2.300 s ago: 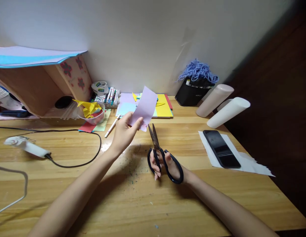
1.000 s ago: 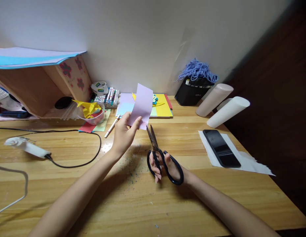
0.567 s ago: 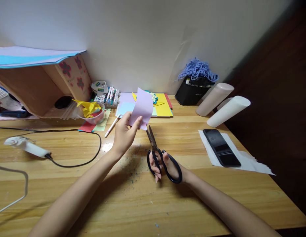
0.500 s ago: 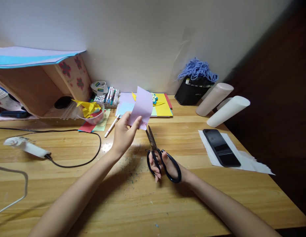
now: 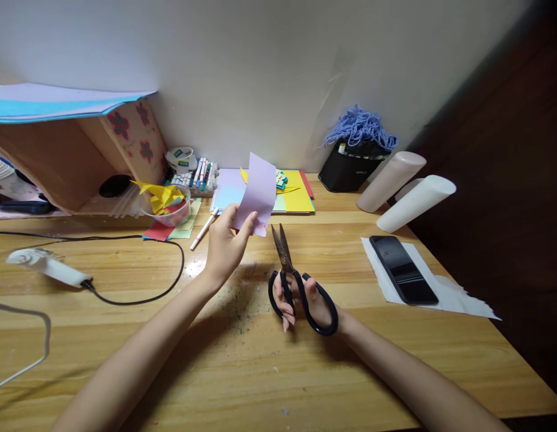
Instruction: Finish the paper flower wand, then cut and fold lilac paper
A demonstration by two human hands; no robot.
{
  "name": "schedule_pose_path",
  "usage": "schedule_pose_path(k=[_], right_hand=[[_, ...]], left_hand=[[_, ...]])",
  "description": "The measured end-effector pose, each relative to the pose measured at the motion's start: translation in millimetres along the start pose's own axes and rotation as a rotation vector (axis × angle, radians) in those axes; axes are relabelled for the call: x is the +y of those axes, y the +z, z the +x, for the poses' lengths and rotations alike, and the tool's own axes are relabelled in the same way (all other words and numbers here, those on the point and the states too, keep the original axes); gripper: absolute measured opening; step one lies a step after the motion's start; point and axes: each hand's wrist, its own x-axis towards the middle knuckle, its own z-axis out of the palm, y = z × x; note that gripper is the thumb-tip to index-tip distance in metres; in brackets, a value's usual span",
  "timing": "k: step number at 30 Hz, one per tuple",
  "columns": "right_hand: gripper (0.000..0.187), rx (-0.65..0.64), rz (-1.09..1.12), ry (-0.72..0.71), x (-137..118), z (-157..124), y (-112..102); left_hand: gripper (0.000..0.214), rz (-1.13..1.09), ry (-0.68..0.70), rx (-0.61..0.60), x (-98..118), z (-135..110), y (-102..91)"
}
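Between thumb and fingers, my left hand (image 5: pixel 228 243) pinches a lilac sheet of paper (image 5: pixel 259 189) by its lower end. The sheet stands up in a slight curve, and its lower right corner looks nicked. My right hand (image 5: pixel 300 300) has its thumb and fingers through the black handles of a pair of scissors (image 5: pixel 284 255). The blades point up and away, spread a little apart. Their tips are just right of and below the paper, apart from it.
Behind the hands lie coloured papers (image 5: pixel 303 198). A white marker (image 5: pixel 204 229), a clear bowl (image 5: pixel 179 216) of paper scraps and a corded white tool (image 5: pixel 53 267) are to the left. A phone (image 5: pixel 403 269), two bottles and a black holder (image 5: pixel 350 168) with blue yarn stand right.
The scissors have moved slightly right, away from the paper's corner, and their blades have spread wider. The left hand and the paper have barely moved.
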Motion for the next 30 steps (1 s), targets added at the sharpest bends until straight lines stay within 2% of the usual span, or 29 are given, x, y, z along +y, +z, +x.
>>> schedule_pose_path(k=[4, 13, 22, 30], right_hand=[[0.066, 0.002, -0.027, 0.028, -0.9, 0.0, 0.1], [0.067, 0.021, -0.034, 0.073, -3.4, 0.2, 2.8], [0.068, 0.023, -0.015, 0.112, -3.0, 0.3, 2.5], [0.068, 0.033, -0.009, 0.108, -5.1, 1.6, 3.9]], left_hand=[[0.013, -0.033, 0.002, -0.009, 1.9, -1.4, 1.2], [0.018, -0.129, -0.111, -0.043, -0.4, -3.2, 5.0], [0.022, -0.061, -0.140, 0.040, -3.4, -2.3, 2.5], [0.018, -0.078, -0.116, -0.026, -2.6, -6.0, 7.0]])
